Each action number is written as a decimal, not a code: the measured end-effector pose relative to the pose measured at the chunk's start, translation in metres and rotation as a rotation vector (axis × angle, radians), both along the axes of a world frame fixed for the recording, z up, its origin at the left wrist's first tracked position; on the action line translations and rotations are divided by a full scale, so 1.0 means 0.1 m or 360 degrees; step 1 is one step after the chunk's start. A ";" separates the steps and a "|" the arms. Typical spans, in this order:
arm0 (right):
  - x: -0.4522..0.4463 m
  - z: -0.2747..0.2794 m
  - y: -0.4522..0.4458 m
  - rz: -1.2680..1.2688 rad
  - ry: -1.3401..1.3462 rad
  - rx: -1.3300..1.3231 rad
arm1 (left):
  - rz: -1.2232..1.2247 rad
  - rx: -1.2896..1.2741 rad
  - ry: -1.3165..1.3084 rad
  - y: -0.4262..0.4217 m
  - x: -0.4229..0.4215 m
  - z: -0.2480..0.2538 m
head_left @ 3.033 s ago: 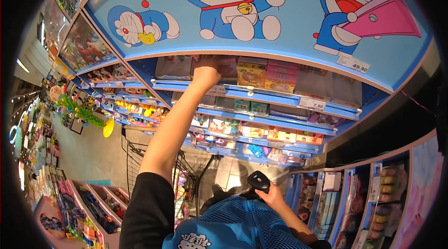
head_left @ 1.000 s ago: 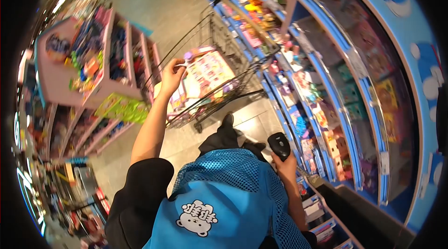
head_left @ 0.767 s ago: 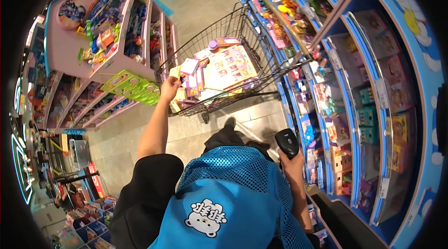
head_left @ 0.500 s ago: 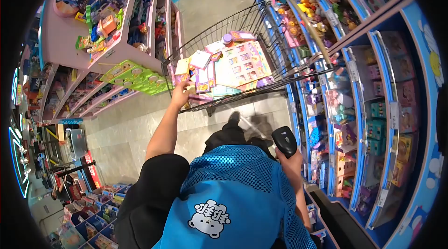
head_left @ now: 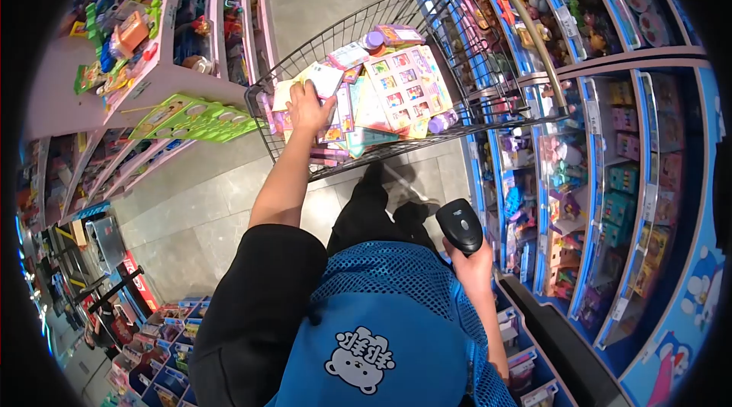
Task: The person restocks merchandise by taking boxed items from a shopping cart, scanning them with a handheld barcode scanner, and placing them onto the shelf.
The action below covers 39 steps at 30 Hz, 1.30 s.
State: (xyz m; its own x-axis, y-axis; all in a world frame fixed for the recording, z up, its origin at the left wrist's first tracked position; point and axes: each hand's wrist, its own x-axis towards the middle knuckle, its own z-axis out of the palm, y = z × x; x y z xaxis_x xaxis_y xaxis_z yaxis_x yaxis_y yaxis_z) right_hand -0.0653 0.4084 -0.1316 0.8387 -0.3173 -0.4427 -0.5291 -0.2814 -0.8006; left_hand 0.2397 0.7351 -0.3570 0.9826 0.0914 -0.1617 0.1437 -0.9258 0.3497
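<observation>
My left hand [head_left: 308, 111] reaches into a black wire shopping cart [head_left: 345, 27]. Its fingers are apart and touch the small boxes at the cart's left side, beside a white box [head_left: 327, 80]. Nothing is visibly gripped in it. Right of this hand lie purple boxes and a large pink-and-cream sheet-like package [head_left: 409, 91] with rows of small pictures. A purple-capped item [head_left: 373, 40] sits above them. On the right side of my body, my right hand [head_left: 473, 264] is closed around the handle of a black handheld scanner [head_left: 460, 226].
Blue shelves [head_left: 583, 201] with boxed toys and price tags run along the right. A pink display unit [head_left: 72, 94] with toys stands at the left, a green tray-like panel [head_left: 194, 116] on its side. Blue bins [head_left: 156, 365] are at the lower left. Tiled floor [head_left: 194, 251] shows between.
My left hand has gone from the upper shelf to the cart, and now rests farther in among the boxes. The view has turned toward the cart. My right hand still holds the scanner.
</observation>
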 end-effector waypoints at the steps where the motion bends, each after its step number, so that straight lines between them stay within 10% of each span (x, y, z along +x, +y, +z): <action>1: 0.00 0.01 0.03 -0.0029 0.0017 0.0015 | 0.0002 0.0063 -0.0017 -0.06 0.06 -0.05; 15: 0.07 0.03 0.07 -0.0032 0.0224 0.0027 | 0.0146 0.0010 0.0200 -0.17 0.62 0.01; 18: 0.17 0.01 0.09 0.0011 0.0042 -0.0076 | 0.0254 -0.0885 -0.0193 -0.16 0.51 0.05; 22: 0.37 0.10 0.13 0.0053 0.0033 0.0003 | 0.0749 -0.3508 0.0976 -0.33 -0.14 0.69; 29: 0.71 0.35 0.24 0.0197 -0.0153 0.0069 | 0.0381 -0.3908 0.1617 -0.69 -0.77 1.16; 39: 0.84 0.36 0.32 0.0300 -0.0359 0.0040 | 0.0118 -0.3336 0.1484 -0.64 -0.64 1.19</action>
State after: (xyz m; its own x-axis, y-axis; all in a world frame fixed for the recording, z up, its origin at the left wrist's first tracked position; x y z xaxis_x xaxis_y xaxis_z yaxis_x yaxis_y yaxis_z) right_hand 0.0192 0.4406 -0.0957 0.9599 -0.1378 -0.2442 -0.2772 -0.3364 -0.9000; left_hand 0.1761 0.6710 -0.2379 0.6116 -0.7319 -0.3005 0.7865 0.5213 0.3310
